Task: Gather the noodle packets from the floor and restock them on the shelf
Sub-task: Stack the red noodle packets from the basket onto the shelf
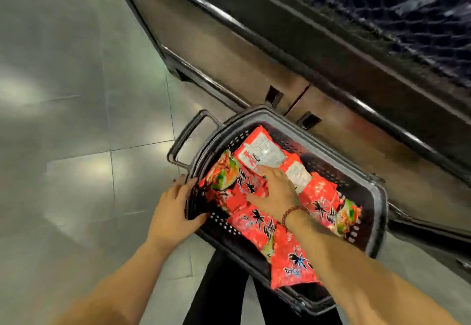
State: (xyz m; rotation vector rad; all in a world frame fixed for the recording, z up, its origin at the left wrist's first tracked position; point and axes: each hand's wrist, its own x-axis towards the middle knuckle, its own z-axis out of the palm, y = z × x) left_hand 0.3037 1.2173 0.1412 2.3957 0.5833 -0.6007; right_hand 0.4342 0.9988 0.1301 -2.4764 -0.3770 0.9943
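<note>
A black plastic basket [377, 212] stands on the floor and holds several red noodle packets [295, 261], some lying face down with white backs [262, 154]. My left hand [175, 205] grips the basket's near-left rim, thumb inside and fingers over the edge. My right hand [276, 189], with a bead bracelet at the wrist, reaches into the basket and lies on the packets in the middle, fingers spread forward; whether it grasps one I cannot tell. The picture is blurred.
A dark metal display unit [293, 52] runs diagonally behind the basket, with netted dark goods [420, 13] at upper right. Glossy grey floor tiles [76, 95] fill the left side. The basket's handle [188, 136] sticks out to the far left. My dark trouser legs show below.
</note>
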